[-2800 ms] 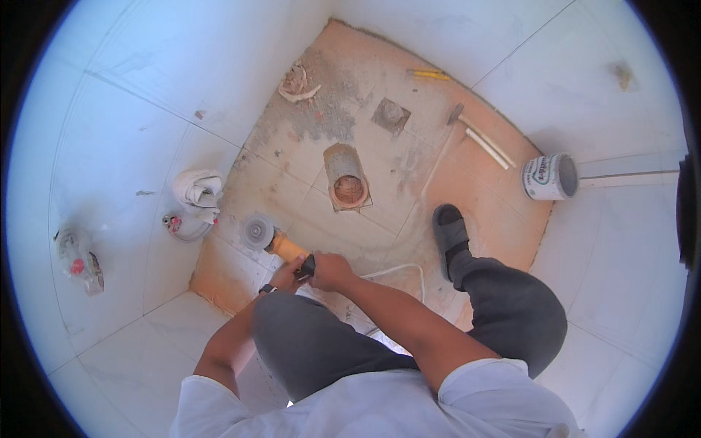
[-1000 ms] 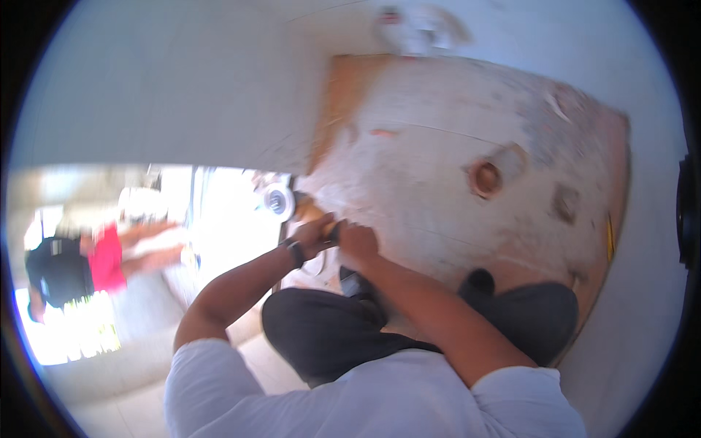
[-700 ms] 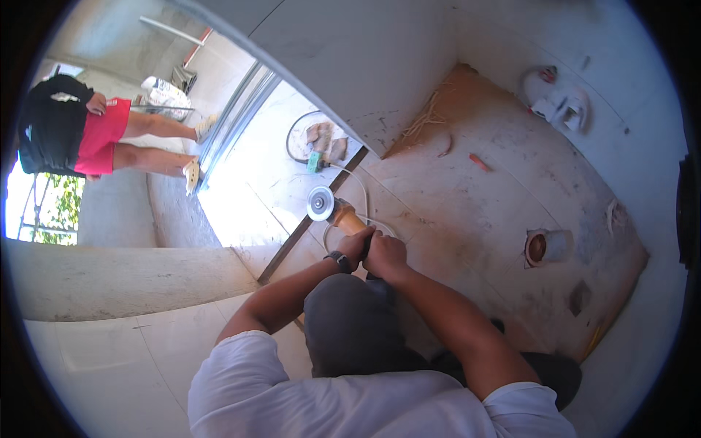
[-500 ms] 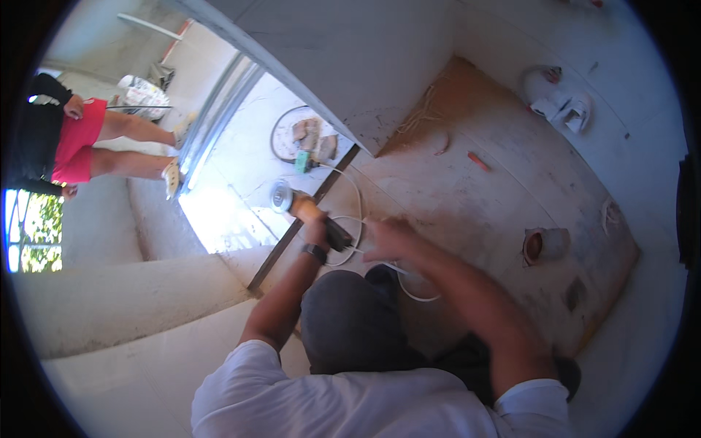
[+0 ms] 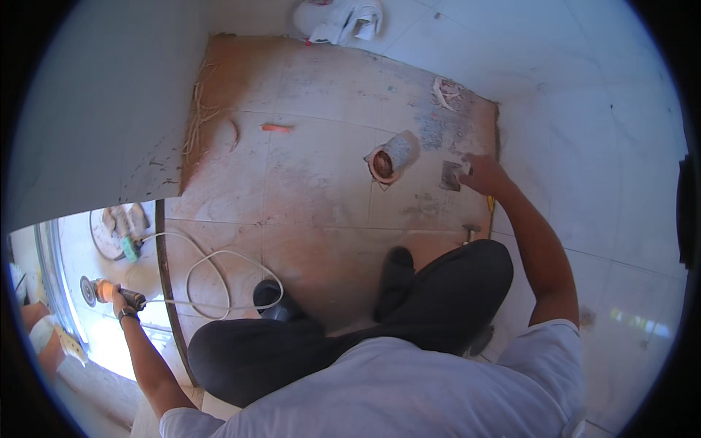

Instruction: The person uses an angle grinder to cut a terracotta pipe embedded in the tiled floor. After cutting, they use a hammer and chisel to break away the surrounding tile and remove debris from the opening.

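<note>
Angle grinder w/ orange-and-black body and thin grey disc (image 5: 106, 290) sits lower L of frame, over the bright floor past a dark door strip (image 5: 172, 292); can't tell if it touches that floor. Any lettering on its casing is too small & blurred to read. Same for the green plug-like block (image 5: 130, 250) just above it.

Left hand (image 5: 120, 304) is clamped round the grinder's body, disc end pointing to L edge. Left arm is stretched out, fairly straight, from btm edge up & L, black watch-like band (image 5: 128, 313) on wrist. Right hand (image 5: 480, 174) is at R of ctr, fingers apart, reaching L next to a small grey square patch in the floor (image 5: 451, 176); contact unclear. Right elbow bent at R side, forearm running up & L.

White cord (image 5: 212, 257) runs from grinder's back end, loops across lower L of frame, nr a dark shoe (image 5: 272, 293). Grey pipe w/ round reddish mouth (image 5: 403, 149) is set in the tiled floor (image 5: 321, 168), ctr. Orange-red strip (image 5: 276, 128) lies upper L of ctr; crumpled white bag-like bundle (image 5: 343, 20) at top; hammer (image 5: 471, 232) lower R of ctr, by the knee. Another person's foot in a pale shoe (image 5: 70, 346) shows at far L edge.
</note>
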### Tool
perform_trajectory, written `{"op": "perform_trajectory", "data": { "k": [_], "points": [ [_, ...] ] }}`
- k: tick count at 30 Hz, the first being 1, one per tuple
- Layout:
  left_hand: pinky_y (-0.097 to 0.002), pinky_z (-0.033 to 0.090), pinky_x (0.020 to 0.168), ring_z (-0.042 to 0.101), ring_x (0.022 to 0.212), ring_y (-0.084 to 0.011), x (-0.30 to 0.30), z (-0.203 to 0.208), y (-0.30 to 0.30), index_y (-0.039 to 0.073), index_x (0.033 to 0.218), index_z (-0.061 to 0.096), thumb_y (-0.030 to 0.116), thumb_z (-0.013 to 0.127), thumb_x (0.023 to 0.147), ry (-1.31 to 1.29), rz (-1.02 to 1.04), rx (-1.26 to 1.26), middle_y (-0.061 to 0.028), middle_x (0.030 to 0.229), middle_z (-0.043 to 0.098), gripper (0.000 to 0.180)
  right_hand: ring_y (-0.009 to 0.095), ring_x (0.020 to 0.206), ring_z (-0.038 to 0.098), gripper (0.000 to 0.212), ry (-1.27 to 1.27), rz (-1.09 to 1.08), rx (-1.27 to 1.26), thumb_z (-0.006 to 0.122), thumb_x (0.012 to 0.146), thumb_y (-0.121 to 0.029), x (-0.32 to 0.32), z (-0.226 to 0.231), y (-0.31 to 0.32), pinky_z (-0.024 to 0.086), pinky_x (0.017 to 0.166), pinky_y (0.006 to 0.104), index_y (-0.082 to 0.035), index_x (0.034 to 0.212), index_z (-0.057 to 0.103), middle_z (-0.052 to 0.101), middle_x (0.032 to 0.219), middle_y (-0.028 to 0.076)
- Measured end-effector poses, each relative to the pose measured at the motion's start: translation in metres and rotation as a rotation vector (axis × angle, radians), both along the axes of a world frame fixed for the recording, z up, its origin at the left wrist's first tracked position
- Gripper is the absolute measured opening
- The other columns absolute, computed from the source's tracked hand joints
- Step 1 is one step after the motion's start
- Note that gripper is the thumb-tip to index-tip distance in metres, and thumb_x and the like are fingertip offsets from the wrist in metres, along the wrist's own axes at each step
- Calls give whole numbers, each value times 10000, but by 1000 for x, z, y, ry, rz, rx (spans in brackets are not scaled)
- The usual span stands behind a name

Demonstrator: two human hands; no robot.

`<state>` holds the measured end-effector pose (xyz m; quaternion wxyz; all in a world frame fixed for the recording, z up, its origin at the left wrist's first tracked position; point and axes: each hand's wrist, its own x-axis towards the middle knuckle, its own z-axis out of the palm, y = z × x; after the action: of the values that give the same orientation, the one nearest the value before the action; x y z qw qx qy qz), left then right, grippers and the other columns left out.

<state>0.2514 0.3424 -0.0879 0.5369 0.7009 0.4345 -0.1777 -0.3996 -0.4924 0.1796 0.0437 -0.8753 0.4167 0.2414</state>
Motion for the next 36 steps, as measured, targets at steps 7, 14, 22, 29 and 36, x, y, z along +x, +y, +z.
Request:
{"op": "perform_trajectory", "data": {
  "k": [7,14,22,29,36],
  "points": [
    [-385,559,732,664,771,-261,-1,-2,-2,73,1022,616,475,706,802,-24,-106,184,-94,912,670,466,376,930,734,575,-19,-269,158,829,807,-346,-121,-40,27,569,850,443,30,1220,693,750,955,236],
    [-380,583,822,711,850,-259,-4,6,0,-58,1102,664,532,775,801,24,-152,418,-127,1031,728,671,384,980,729,567,-23,-346,331,810,831,-348,-111,-77,78,564,888,436,7,1257,689,753,1019,244],
    [-364,478,483,604,550,-210,-51,7,-36,62,919,713,606,696,867,27,-210,491,-84,779,689,548,357,941,734,551,-164,-348,399,811,857,-331,-117,-103,81,566,843,433,-3,1276,671,759,999,214],
    [-350,490,617,605,672,-179,-100,55,-88,58,952,699,485,623,998,192,-836,344,-36,807,670,436,405,994,708,356,-244,-449,170,730,873,-335,-203,-113,79,550,907,469,-39,1069,760,753,1034,202],
    [-355,513,687,654,766,-185,-188,171,-245,50,961,727,385,684,982,144,-1300,50,-49,909,714,338,399,993,716,435,21,-769,44,762,822,-402,-361,-123,54,561,895,476,-6,1000,783,745,1033,232]
  ]
}}
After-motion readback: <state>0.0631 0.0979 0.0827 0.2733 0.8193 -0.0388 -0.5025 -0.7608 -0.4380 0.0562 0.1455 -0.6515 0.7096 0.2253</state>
